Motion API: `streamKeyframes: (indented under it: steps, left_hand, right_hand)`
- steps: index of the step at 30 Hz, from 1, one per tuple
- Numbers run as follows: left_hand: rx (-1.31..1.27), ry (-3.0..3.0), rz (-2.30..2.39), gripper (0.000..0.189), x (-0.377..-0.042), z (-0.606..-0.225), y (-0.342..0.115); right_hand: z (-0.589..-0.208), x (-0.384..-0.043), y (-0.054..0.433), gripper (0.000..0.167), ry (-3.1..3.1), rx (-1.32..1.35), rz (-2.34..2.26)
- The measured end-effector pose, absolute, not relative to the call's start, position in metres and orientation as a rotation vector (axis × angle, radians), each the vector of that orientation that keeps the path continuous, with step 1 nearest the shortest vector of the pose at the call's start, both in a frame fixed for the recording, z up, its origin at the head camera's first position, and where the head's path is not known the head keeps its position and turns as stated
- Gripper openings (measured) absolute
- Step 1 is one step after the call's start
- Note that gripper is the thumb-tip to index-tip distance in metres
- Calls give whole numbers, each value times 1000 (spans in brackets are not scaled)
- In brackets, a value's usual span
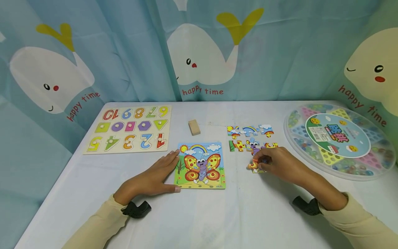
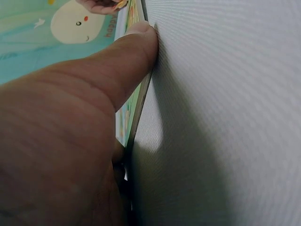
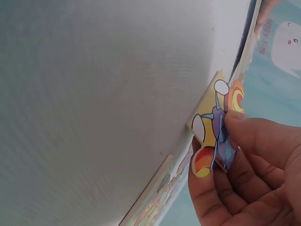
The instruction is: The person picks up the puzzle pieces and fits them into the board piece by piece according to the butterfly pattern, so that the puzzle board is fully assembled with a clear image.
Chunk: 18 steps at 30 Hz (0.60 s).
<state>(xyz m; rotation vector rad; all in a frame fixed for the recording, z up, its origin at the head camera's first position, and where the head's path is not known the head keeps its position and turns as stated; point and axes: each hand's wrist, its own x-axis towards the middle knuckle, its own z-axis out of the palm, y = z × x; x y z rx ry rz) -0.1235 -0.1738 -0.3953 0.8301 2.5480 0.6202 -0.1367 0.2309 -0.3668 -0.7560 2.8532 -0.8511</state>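
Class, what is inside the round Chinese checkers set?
Marbles and pink, yellow and blue star points show through its clear top; whatever lies under the round label is covered.

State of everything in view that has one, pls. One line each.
Left grip: fingers extended, touching the butterfly board
Butterfly board: flat, picture up
Right grip: pinching a puzzle piece
Puzzle piece: held, tilted
Loose pieces: picture up, in rows; partly hidden by the right grip
Number board: flat, numbers and shapes in place
Wooden block: lying down
Marble game case: closed, marbles inside
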Motion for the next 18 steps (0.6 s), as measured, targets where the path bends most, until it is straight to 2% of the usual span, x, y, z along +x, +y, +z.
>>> streamKeyframes:
  steps: [18]
  left_hand:
    - [800,2551,588,102,-123,-395,-174]
  right_hand:
    - [-364,-138,227,16,2777,-781,-922]
